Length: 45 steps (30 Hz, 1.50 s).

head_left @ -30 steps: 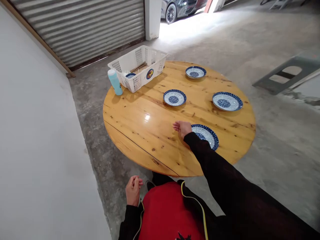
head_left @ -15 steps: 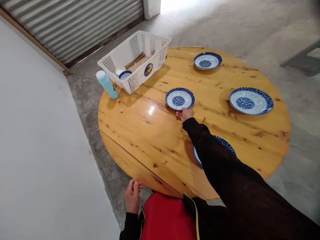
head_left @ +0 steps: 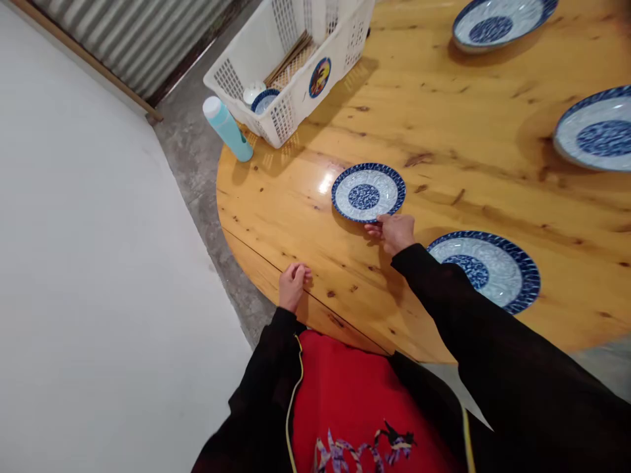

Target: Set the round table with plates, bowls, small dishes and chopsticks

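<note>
My right grip (head_left: 398, 233) pinches the near rim of the small plate (head_left: 365, 192), thumb on top and fingers beneath. This plate is over the middle of the bench (head_left: 444, 131); I cannot tell whether its rim is raised off the wood. My left grip (head_left: 292, 287) has its fingers curled in together, above the bench's near edge. Just beside my right wrist lies the near plate (head_left: 507, 269), partly covered by my sleeve (head_left: 434, 289). The far plate (head_left: 503, 25) and the right plate (head_left: 599, 131) lie well apart beyond it. Left of them sits the basket (head_left: 300, 106), holding sticks (head_left: 290, 58) and a dish (head_left: 266, 100), with the bottle (head_left: 229, 129) upright just beside it.
</note>
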Available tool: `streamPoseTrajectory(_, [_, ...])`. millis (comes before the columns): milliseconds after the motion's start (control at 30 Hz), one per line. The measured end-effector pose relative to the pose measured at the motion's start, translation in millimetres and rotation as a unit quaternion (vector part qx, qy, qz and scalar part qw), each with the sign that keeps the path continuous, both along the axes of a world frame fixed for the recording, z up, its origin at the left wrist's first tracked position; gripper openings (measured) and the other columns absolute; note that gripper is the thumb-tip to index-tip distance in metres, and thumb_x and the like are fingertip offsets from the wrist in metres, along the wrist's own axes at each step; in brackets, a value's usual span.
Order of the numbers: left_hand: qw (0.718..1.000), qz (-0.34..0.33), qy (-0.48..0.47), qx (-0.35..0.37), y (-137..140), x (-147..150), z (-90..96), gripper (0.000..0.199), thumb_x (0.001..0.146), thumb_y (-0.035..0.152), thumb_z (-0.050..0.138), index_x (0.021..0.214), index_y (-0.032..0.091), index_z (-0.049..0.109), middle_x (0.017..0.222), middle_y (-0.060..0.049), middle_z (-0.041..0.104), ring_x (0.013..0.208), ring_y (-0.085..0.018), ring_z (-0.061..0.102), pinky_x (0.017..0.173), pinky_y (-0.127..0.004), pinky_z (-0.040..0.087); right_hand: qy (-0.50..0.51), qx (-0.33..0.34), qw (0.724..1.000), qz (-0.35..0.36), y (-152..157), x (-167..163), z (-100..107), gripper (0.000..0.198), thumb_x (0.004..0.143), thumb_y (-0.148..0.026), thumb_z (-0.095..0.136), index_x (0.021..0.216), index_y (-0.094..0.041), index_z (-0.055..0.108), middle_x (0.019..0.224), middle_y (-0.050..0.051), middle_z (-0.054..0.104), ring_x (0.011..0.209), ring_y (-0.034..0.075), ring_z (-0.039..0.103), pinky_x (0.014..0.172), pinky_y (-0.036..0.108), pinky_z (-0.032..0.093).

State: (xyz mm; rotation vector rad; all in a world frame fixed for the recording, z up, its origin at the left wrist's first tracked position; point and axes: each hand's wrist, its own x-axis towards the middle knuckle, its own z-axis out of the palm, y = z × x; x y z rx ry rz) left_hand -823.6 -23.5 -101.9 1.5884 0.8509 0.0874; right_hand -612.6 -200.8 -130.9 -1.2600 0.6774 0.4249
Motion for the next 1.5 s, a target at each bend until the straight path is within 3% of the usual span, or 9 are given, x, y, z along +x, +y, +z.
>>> streamPoseTrajectory(133, [1.000,-0.010,-0.010,-0.024,16.7,31.0,-13.0,0.028,0.092,0.038,0.061,0.102,0.012,0.067,0.094,-0.009,0.072,0.076,-0.013,0.068,0.068,-0.023,0.055,0.004,-0.008,0.999,0.035,11.1,-78.8,4.4,0.026,0.086,-0.001,0.065,0.070,-0.017,0.053,0.053,0.001,0.060,0.043,0.013,0.063,0.034,0.014,0.046])
streamPoseTrajectory(233, [0.998,-0.053,-0.023,-0.019,35.7,40.9,-20.5,0.029,0.093,0.042,0.059,0.097,0.014,0.066,0.087,-0.005,0.068,0.076,-0.012,0.064,0.068,-0.022,0.054,-0.001,-0.009,0.999,0.051,28.7,-125.6,7.8,0.023,0.085,-0.004,0.069,0.069,-0.016,0.056,0.053,0.002,0.062,0.043,0.013,0.063,0.035,0.014,0.046])
streamPoseTrajectory(333, [0.996,-0.088,-0.016,-0.009,66.2,40.2,-25.5,0.026,0.091,0.040,0.058,0.087,0.015,0.066,0.073,0.000,0.061,0.068,-0.013,0.059,0.063,-0.023,0.053,0.000,-0.013,0.998,0.058,54.0,-158.1,8.0,0.020,0.084,-0.012,0.072,0.070,-0.016,0.058,0.052,0.001,0.064,0.039,0.011,0.059,0.035,0.014,0.046])
streamPoseTrajectory(467, [0.991,-0.134,0.002,-0.001,119.3,35.2,-30.7,0.018,0.086,0.033,0.058,0.082,0.017,0.067,0.066,0.002,0.058,0.061,-0.013,0.056,0.059,-0.024,0.053,-0.016,-0.019,0.999,0.030,97.3,-183.5,6.9,0.022,0.078,-0.017,0.078,0.067,-0.017,0.058,0.053,0.003,0.064,0.044,0.015,0.065,0.035,0.015,0.047])
streamPoseTrajectory(633, [0.980,-0.186,-0.013,0.076,177.3,40.1,-35.0,0.018,0.084,0.029,0.059,0.070,0.019,0.064,0.061,0.001,0.056,0.061,-0.015,0.056,0.062,-0.024,0.052,-0.029,-0.023,0.999,-0.001,153.4,-195.6,6.3,0.026,0.076,-0.020,0.080,0.064,-0.017,0.056,0.053,0.002,0.063,0.048,0.017,0.068,0.036,0.016,0.047])
streamPoseTrajectory(833, [0.973,-0.207,-0.039,0.096,212.3,65.1,-40.8,0.021,0.084,0.027,0.060,0.065,0.020,0.061,0.061,0.000,0.057,0.067,-0.016,0.056,0.067,-0.024,0.051,-0.039,-0.033,0.998,-0.029,193.6,-184.5,5.6,0.027,0.079,-0.017,0.078,0.064,-0.018,0.056,0.049,0.002,0.062,0.045,0.015,0.066,0.036,0.015,0.048])
streamPoseTrajectory(1067, [0.969,-0.228,-0.038,0.081,225.4,84.4,-46.8,0.018,0.085,0.026,0.059,0.070,0.019,0.065,0.064,0.000,0.060,0.071,-0.016,0.058,0.069,-0.024,0.051,-0.033,-0.048,0.997,-0.044,207.6,-176.5,5.0,0.028,0.084,-0.013,0.076,0.064,-0.016,0.056,0.050,0.004,0.064,0.044,0.013,0.064,0.037,0.014,0.049])
streamPoseTrajectory(1300, [0.970,-0.239,-0.015,0.037,227.1,79.8,-46.4,0.017,0.088,0.029,0.056,0.083,0.017,0.067,0.068,0.000,0.062,0.062,-0.016,0.061,0.060,-0.026,0.054,-0.043,-0.054,0.996,-0.051,208.1,-186.6,6.6,0.025,0.088,-0.022,0.075,0.068,-0.013,0.062,0.059,0.006,0.068,0.046,0.012,0.064,0.039,0.016,0.050])
streamPoseTrajectory(1500, [0.967,-0.256,0.007,-0.014,221.6,73.0,-46.8,0.019,0.089,0.033,0.058,0.076,0.019,0.060,0.064,-0.001,0.062,0.059,-0.018,0.065,0.057,-0.027,0.054,-0.063,-0.068,0.995,-0.048,206.4,-188.9,7.3,0.021,0.090,-0.018,0.068,0.071,-0.014,0.063,0.062,0.004,0.068,0.048,0.009,0.062,0.042,0.014,0.048])
